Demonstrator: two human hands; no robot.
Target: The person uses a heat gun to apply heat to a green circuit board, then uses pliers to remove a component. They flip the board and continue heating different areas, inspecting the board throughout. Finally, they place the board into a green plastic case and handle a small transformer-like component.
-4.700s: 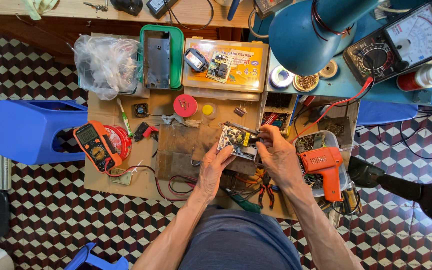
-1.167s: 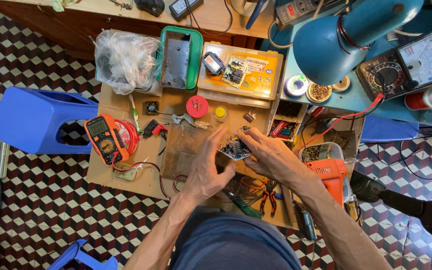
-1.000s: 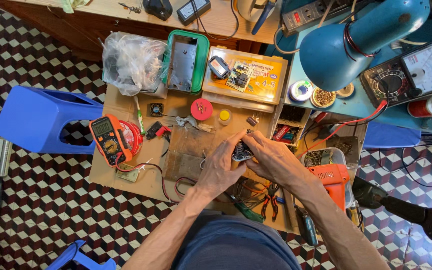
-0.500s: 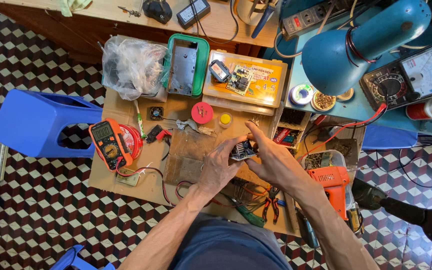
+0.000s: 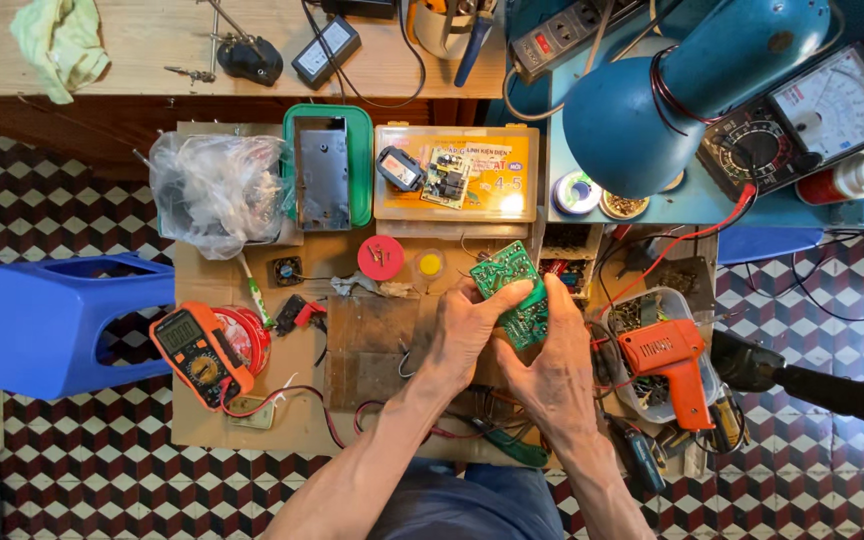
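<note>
Left hand (image 5: 467, 330) and right hand (image 5: 552, 365) both clamped on a green circuit board (image 5: 512, 290), thumbs and fingers pinching its edges, holding it tilted above the wooden worktop (image 5: 372, 350). Just right of the board, a clear tub (image 5: 652, 385) with an orange soldering gun (image 5: 667, 360) lying in it; just left, a red round cap (image 5: 380, 257) and a small yellow one (image 5: 431, 265). Beyond the board, an orange parts box (image 5: 457, 185) and a green-rimmed tray (image 5: 327, 165); well to the left, an orange multimeter (image 5: 197, 350) beside a blue plastic stool (image 5: 47, 320); above and to the right, a blue lamp shade (image 5: 642, 110). Could slip, judging by the edge-only grip, and drop onto the cluttered wires and tools below; could also flex or crack under a hard squeeze from both sides. Compared with half a second ago: board now lifted higher and turned, its green face showing far more fully, where before only a small dark piece peeked between the fingers.
</note>
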